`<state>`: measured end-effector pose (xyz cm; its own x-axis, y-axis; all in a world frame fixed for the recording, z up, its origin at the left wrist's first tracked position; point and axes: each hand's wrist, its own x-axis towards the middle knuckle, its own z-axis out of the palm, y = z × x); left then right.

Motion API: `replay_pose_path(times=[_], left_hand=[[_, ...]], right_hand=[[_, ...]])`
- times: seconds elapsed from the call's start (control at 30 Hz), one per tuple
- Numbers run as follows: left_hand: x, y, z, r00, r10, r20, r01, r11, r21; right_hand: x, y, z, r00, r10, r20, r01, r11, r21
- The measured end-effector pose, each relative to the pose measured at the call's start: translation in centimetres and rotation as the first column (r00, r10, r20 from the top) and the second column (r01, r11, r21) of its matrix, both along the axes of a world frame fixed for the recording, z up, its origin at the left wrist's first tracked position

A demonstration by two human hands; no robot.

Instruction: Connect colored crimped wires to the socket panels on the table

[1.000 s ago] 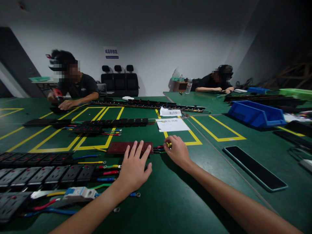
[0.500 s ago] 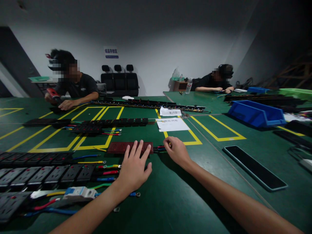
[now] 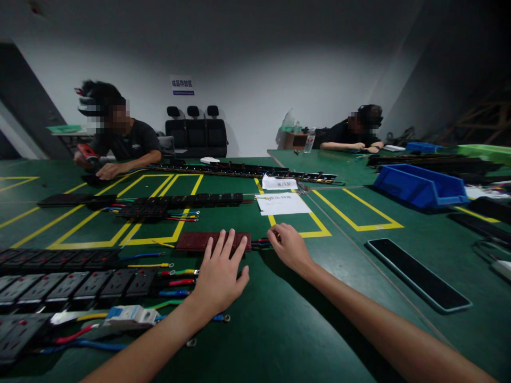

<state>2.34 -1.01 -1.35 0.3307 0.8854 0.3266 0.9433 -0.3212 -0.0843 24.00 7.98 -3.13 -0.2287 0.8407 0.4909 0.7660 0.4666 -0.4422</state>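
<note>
My left hand (image 3: 219, 274) lies flat with its fingers spread, the fingertips resting on the right part of a dark red socket strip (image 3: 197, 241) on the green table. Coloured wires (image 3: 260, 243) leave the strip's right end. My right hand (image 3: 290, 246) sits at that end with its fingers curled and pinched on the wire ends.
Rows of black socket modules with coloured leads (image 3: 80, 284) fill the near left. A long black panel (image 3: 417, 274) lies at the right, a blue bin (image 3: 419, 186) behind it. Paper sheets (image 3: 282, 203) lie ahead. Two people work at the far side of the tables.
My hands have hardly moved; the right hand's fingers shifted slightly on the wires. The person at the far left lifted a red tool a little.
</note>
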Motion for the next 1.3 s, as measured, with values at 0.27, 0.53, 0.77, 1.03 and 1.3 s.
replay_pose_path(times=[0.27, 0.53, 0.77, 1.03, 1.3], left_hand=[[0.10, -0.09, 0.08, 1.000, 0.004, -0.003, -0.004, 1.000, -0.002], [0.12, -0.18, 0.23, 1.000, 0.008, -0.006, -0.008, 1.000, -0.015], [0.13, -0.11, 0.03, 1.000, 0.005, -0.002, -0.005, 1.000, 0.005], [-0.04, -0.02, -0.26, 1.000, -0.003, 0.002, 0.003, 1.000, 0.028], [-0.07, -0.08, -0.07, 1.000, -0.007, 0.017, 0.007, 1.000, 0.007]], right_hand=[[0.07, 0.13, -0.15, 1.000, 0.001, 0.010, -0.001, 1.000, -0.003], [0.07, 0.20, -0.23, 1.000, 0.010, -0.012, -0.009, 1.000, 0.012], [0.11, 0.37, -0.36, 1.000, 0.014, 0.007, -0.014, 1.000, 0.017], [0.10, 0.24, -0.17, 1.000, 0.023, -0.011, -0.023, 1.000, -0.004], [0.00, 0.04, 0.11, 1.000, 0.023, -0.007, -0.023, 1.000, -0.008]])
